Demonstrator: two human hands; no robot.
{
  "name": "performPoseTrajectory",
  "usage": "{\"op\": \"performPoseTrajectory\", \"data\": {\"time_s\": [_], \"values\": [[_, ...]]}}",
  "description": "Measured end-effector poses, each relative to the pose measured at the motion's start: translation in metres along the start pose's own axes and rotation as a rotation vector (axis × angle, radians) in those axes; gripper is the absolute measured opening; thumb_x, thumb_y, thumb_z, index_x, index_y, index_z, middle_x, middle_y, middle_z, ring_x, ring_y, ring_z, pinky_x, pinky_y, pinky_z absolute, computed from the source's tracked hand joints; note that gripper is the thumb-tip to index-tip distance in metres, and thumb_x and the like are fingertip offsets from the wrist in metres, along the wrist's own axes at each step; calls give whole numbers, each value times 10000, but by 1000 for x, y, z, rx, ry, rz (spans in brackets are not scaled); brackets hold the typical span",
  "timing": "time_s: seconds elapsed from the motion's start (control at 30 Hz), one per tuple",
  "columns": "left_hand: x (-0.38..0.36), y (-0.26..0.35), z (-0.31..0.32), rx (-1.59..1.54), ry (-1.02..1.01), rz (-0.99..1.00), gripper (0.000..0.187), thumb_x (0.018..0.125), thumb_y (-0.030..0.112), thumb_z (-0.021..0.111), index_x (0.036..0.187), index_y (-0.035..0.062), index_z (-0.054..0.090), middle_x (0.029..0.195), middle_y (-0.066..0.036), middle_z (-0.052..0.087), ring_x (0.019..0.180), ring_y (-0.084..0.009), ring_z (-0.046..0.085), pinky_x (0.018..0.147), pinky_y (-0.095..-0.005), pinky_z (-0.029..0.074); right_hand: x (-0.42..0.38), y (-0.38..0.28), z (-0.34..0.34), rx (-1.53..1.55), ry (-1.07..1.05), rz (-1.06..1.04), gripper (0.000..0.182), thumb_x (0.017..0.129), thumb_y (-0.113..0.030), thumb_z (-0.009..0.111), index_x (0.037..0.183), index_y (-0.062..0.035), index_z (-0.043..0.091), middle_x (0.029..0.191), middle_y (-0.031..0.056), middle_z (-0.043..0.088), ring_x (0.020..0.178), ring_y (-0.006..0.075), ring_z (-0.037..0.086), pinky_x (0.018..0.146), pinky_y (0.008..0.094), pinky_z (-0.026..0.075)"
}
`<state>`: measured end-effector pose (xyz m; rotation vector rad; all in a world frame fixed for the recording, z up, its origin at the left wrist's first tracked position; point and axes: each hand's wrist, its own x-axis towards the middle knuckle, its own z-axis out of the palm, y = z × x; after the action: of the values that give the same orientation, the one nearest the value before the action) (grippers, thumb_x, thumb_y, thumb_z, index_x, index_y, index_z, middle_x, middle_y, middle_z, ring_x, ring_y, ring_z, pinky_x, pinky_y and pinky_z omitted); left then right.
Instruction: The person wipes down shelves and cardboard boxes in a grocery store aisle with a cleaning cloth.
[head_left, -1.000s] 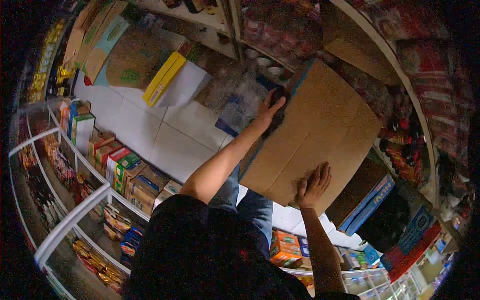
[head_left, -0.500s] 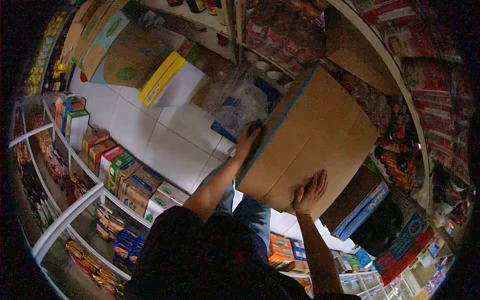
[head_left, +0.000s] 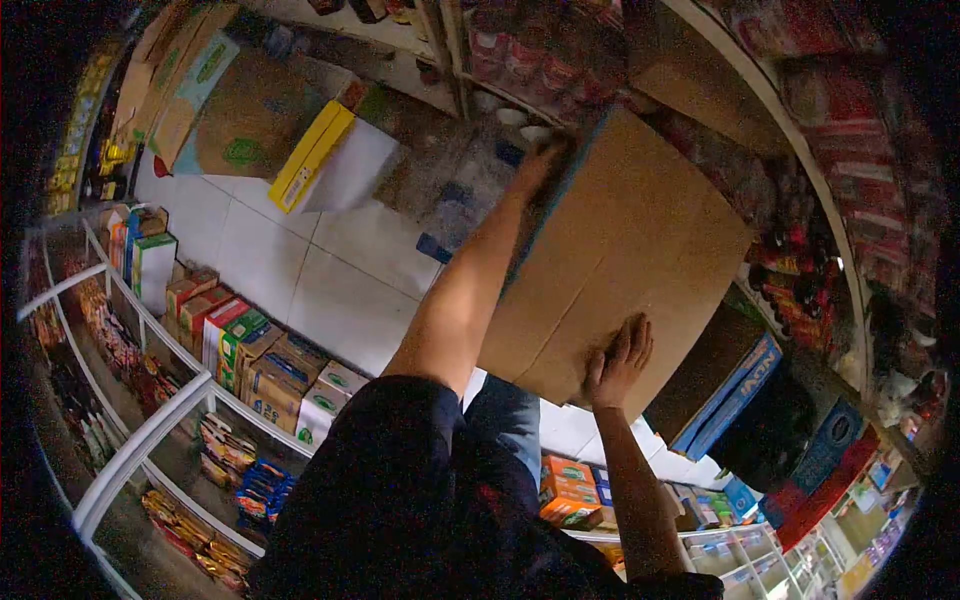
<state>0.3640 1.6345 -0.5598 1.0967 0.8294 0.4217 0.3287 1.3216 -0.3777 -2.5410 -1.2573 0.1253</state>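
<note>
A large brown cardboard box (head_left: 625,240) with a blue strip along its left edge stands tilted in front of me. My right hand (head_left: 620,365) lies against its near lower face, palm to the cardboard and fingers stretched out. Along the box's blue-edged side my left arm reaches far forward. At its end my left hand (head_left: 545,165) is by the box's upper left edge, its fingers dark and blurred. Just left of that arm, clear plastic wrap with blue packs (head_left: 455,215) lies on the floor.
A yellow and white box (head_left: 312,158) and larger cartons (head_left: 240,125) sit on the white tiles ahead. Small boxes (head_left: 270,370) line the glass display case (head_left: 150,440) at left. Red packets fill shelves (head_left: 860,200) at right, above an open blue-edged carton (head_left: 720,400).
My left hand has slid forward along the blue edge, from the box's middle toward its far upper corner. The right hand stays on the face, and the view has shifted slightly.
</note>
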Motion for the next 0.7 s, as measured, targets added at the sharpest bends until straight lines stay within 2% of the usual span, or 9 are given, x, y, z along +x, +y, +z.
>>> {"op": "performPoseTrajectory", "data": {"time_s": [0.13,0.2,0.23,0.3,0.4,0.53,0.6,0.63,0.7], "values": [[-70,-61,-42,157,36,-145,582,806,380,503,1249,29,365,1198,-190,451,1070,-299,463,878,-365,374,3,1,2,-20,-7,20,541,839,-364,348,1244,-6,333,1337,227,250,1241,384,221,1003,506,157],[-151,-40,-55,728,-113,298,515,821,342,490,1192,-6,411,1105,-175,502,984,-267,504,839,-358,387,-5,5,5,-4,25,-22,564,813,-351,369,1261,-11,324,1355,201,244,1256,372,211,1018,505,134],[-180,-46,-59,722,-131,260,515,821,342,490,1192,-6,411,1105,-175,502,984,-267,504,839,-358,387,-11,5,1,-7,-9,1,564,813,-351,369,1261,-11,324,1355,201,244,1256,372,211,1018,505,134],[-210,-51,-71,-107,80,-470,383,844,274,472,1119,7,462,1011,-140,523,923,-225,511,809,-351,395,-1,2,-2,-37,-18,-4,537,826,-350,381,1232,0,359,1323,229,274,1228,387,241,1000,495,177],[-264,-105,-95,42,207,-110,325,849,271,471,1042,11,501,970,-101,522,870,-188,509,782,-331,407,0,3,3,9,63,-28,530,818,-342,394,1224,-1,375,1321,221,284,1223,382,249,1000,490,181],[-312,-85,-71,-305,426,-58,352,831,336,489,1024,44,522,975,-81,525,875,-176,512,765,-314,415,-3,4,2,-1,75,-17,526,814,-332,409,1227,-8,376,1321,207,293,1216,379,259,1001,485,183],[-319,-67,-48,-736,652,-309,375,809,400,500,982,70,545,930,-70,550,812,-184,539,687,-310,449,-1,-1,0,38,94,-7,517,808,-305,433,1234,-17,375,1325,190,297,1215,373,263,1004,477,186],[-320,-18,-29,-1012,467,-497,353,819,422,467,962,110,553,883,-73,574,737,-204,560,593,-328,471,0,-4,-5,23,72,7,513,796,-285,461,1237,-35,381,1326,186,298,1215,372,264,1006,471,187],[-324,-40,-25,-1021,506,-602,370,835,421,428,1017,114,523,958,-73,567,838,-221,550,686,-373,467,0,-7,-6,32,76,28,512,794,-293,470,1232,-40,389,1325,183,300,1217,368,262,1006,472,186]]}}
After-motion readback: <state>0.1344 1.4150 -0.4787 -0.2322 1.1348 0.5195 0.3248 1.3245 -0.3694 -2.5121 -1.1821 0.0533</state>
